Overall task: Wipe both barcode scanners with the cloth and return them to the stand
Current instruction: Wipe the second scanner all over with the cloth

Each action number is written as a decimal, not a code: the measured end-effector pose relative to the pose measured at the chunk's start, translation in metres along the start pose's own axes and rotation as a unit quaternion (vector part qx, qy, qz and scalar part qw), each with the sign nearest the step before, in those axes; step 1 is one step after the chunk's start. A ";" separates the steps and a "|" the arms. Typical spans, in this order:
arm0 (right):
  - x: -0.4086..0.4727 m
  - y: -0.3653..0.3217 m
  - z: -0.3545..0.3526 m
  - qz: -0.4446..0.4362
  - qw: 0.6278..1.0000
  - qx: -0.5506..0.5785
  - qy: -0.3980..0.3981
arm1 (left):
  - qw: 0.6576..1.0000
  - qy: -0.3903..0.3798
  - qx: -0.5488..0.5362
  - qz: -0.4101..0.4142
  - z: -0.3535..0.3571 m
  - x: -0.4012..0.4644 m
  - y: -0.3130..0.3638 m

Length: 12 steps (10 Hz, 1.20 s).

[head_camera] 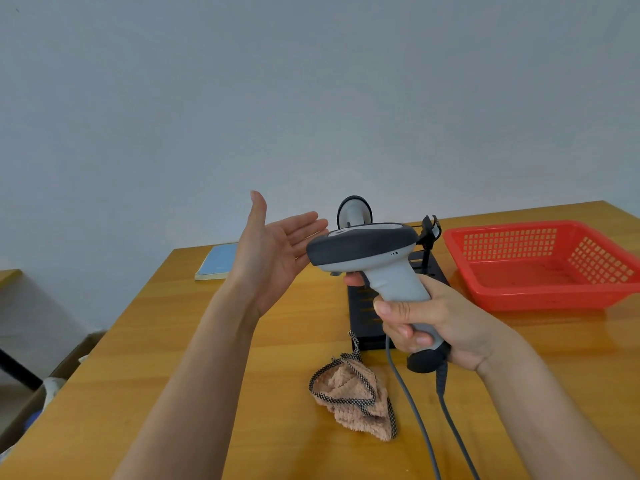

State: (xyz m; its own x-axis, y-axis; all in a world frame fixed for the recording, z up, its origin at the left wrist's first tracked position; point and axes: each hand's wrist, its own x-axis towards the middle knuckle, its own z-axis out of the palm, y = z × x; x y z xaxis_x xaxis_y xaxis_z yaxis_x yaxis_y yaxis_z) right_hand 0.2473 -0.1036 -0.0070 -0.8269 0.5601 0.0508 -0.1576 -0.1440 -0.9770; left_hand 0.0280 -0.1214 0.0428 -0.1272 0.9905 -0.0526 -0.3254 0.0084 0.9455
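Note:
My right hand (433,323) grips the handle of a grey and dark barcode scanner (363,251), held upright above the table with its head pointing left. My left hand (273,251) is raised beside the scanner's head, palm open, fingers straight, holding nothing. Behind the held scanner a second scanner (354,211) sits on the black stand (360,313), mostly hidden. An empty black holder clip (429,230) rises at the stand's back right. The pink cloth (353,396) with a checked border lies crumpled on the table in front of the stand.
A red plastic basket (540,292) stands to the right of the stand on the wooden table (173,341). A blue booklet (218,261) lies at the back left. Two grey cables (415,410) run toward the near edge. Cardboard boxes (45,386) sit below the table's left side.

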 end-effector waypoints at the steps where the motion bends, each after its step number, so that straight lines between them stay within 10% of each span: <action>1: -0.002 -0.001 -0.002 -0.004 1.000 -0.003 0.003 | 1.000 0.003 -0.001 -0.001 -0.001 0.001 -0.001; 12: -0.009 -0.005 -0.007 -0.010 0.999 0.023 0.034 | 1.000 0.001 -0.006 -0.003 -0.005 0.003 -0.006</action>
State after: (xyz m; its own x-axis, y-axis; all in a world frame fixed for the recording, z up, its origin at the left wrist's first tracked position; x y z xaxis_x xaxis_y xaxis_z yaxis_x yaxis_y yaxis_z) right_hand 0.2589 -0.1020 -0.0043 -0.7853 0.6167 0.0537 -0.1991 -0.1694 -0.9652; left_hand 0.0243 -0.1191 0.0356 -0.1268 0.9902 -0.0588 -0.3379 0.0126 0.9411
